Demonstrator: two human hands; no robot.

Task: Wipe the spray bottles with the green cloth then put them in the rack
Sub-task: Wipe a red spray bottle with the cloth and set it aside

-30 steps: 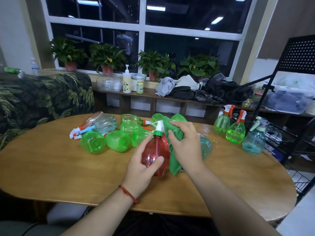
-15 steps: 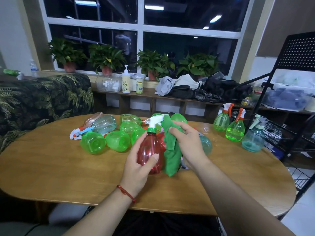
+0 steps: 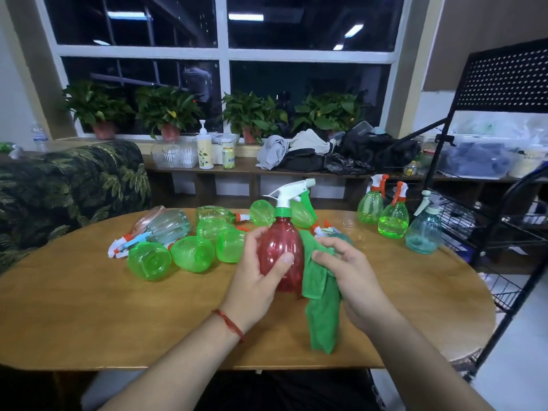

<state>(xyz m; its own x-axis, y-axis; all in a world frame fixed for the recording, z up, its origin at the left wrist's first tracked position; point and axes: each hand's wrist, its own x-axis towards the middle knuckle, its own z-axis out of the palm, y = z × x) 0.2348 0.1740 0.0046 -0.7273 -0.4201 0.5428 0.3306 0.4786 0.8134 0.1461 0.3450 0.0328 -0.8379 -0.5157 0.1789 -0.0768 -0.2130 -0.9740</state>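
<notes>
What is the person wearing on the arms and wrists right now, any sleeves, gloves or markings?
The left forearm and right forearm are bare, with no sleeves in view. No gloves, rings or watch show. A thin red string bracelet circles the left wrist.

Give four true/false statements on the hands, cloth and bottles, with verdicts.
1. The left hand grips the red bottle upright. True.
2. The green cloth lies flat on the table. False: the right hand holds it, hanging beside the red bottle.
3. Three bottles stand upright near the table's right end. True.
4. The red bottle's spray head is orange. False: it is white, above a green collar.
</notes>
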